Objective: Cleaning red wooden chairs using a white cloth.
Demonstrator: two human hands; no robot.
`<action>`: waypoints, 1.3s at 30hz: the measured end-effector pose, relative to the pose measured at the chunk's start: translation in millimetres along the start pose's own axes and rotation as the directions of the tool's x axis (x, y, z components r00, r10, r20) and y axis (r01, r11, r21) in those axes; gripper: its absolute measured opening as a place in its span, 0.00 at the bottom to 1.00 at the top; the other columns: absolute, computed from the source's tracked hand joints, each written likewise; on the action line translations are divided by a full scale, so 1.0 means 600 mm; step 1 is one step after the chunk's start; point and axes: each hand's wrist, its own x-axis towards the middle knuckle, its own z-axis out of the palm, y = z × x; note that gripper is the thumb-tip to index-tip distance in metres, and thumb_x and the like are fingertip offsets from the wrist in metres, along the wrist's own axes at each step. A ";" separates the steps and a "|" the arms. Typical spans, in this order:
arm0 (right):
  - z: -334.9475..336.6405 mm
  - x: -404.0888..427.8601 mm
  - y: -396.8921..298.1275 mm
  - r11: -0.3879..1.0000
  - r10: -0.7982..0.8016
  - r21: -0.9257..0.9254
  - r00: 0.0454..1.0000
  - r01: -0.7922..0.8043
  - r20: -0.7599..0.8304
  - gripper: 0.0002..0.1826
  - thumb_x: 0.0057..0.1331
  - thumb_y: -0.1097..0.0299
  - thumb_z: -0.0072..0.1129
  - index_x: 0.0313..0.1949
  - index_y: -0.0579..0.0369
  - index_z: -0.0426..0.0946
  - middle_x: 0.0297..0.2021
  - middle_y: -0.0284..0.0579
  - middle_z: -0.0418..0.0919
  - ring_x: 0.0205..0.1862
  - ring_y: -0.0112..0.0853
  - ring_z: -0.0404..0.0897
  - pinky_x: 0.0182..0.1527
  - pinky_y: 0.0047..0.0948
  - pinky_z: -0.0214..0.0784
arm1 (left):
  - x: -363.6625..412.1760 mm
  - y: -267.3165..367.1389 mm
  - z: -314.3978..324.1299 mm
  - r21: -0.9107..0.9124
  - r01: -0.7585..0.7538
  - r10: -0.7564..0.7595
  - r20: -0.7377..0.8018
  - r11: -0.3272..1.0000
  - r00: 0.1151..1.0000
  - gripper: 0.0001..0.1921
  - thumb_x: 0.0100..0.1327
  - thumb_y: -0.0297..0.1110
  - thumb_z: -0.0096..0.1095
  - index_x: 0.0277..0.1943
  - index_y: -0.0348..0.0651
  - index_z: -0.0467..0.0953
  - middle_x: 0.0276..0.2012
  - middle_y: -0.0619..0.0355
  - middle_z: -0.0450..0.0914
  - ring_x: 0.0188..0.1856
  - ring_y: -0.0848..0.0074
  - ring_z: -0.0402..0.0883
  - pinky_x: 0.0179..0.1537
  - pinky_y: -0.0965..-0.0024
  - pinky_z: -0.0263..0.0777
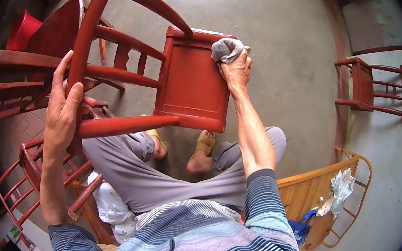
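A red-painted wooden chair (pixel 197 76) is tipped in front of me, with its panelled seat facing up at me. My left hand (pixel 63 108) grips the long end rail (pixel 86 32) of its frame, thumb on the near side and some fingers hidden behind. Bunched in my right hand (pixel 237 71) is a grey cloth (pixel 228 50), pressed against the far right corner of the seat. Bars and short slats (pixel 122 57) link the end rail to the seat. The lower bar (pixel 125 125) passes just above my thigh.
More red wooden furniture (pixel 5 90) crowds the left side, near a red bucket (pixel 22 30). A small red chair (pixel 364 85) stands by the right wall. At lower right, a wooden board piece (pixel 315 173) carries crumpled foil-like wrapping (pixel 341 190) and a blue bag (pixel 299 228).
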 end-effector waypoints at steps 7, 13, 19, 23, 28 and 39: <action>-0.042 -0.143 0.089 0.989 0.025 0.141 0.990 -0.045 0.140 0.52 0.49 0.58 0.79 0.69 0.45 0.56 0.59 0.60 0.71 0.61 0.58 0.73 0.61 0.53 0.70 | 0.007 -0.009 -0.003 0.030 -0.044 0.044 -0.003 0.999 0.999 0.28 0.78 0.37 0.50 0.77 0.51 0.55 0.46 0.58 0.79 0.35 0.85 0.81 0.31 0.82 0.75; -0.056 -0.282 0.117 0.995 -0.045 0.092 0.999 0.043 0.017 0.49 0.51 0.59 0.78 0.69 0.47 0.58 0.57 0.60 0.71 0.59 0.57 0.73 0.60 0.53 0.69 | 0.014 -0.028 -0.015 0.001 -0.088 0.088 0.006 0.996 0.996 0.28 0.78 0.39 0.52 0.77 0.50 0.57 0.46 0.60 0.80 0.35 0.86 0.81 0.31 0.82 0.76; -0.046 -0.328 0.123 0.959 -0.274 -0.088 0.960 0.269 -0.053 0.48 0.49 0.64 0.77 0.68 0.48 0.60 0.53 0.55 0.67 0.56 0.56 0.72 0.56 0.54 0.71 | 0.017 -0.038 -0.010 0.022 -0.080 0.081 -0.060 0.997 0.995 0.28 0.76 0.38 0.56 0.76 0.54 0.60 0.43 0.61 0.82 0.35 0.85 0.83 0.30 0.80 0.76; -0.054 -0.339 0.081 0.886 -0.380 -0.276 0.924 0.373 0.028 0.48 0.47 0.63 0.78 0.67 0.49 0.62 0.53 0.53 0.66 0.54 0.53 0.72 0.50 0.50 0.76 | 0.016 -0.034 -0.014 0.026 -0.071 0.072 -0.012 0.997 0.997 0.28 0.77 0.39 0.53 0.76 0.50 0.58 0.45 0.59 0.81 0.36 0.86 0.83 0.32 0.83 0.77; -0.020 -0.351 0.023 0.801 -0.479 -0.298 0.854 0.519 0.201 0.48 0.44 0.65 0.79 0.65 0.48 0.64 0.52 0.53 0.66 0.52 0.48 0.73 0.40 0.43 0.80 | 0.018 -0.027 -0.009 0.043 -0.060 0.061 -0.022 0.997 0.998 0.28 0.78 0.38 0.53 0.76 0.50 0.58 0.46 0.59 0.81 0.36 0.86 0.83 0.31 0.82 0.77; -0.022 -0.309 0.037 0.732 -0.577 -0.248 0.771 0.634 0.267 0.31 0.53 0.74 0.68 0.58 0.43 0.70 0.47 0.51 0.71 0.46 0.48 0.79 0.41 0.46 0.81 | 0.021 -0.035 -0.010 0.039 -0.089 0.091 -0.056 0.995 0.994 0.27 0.76 0.39 0.56 0.75 0.52 0.62 0.37 0.63 0.78 0.33 0.85 0.82 0.28 0.80 0.76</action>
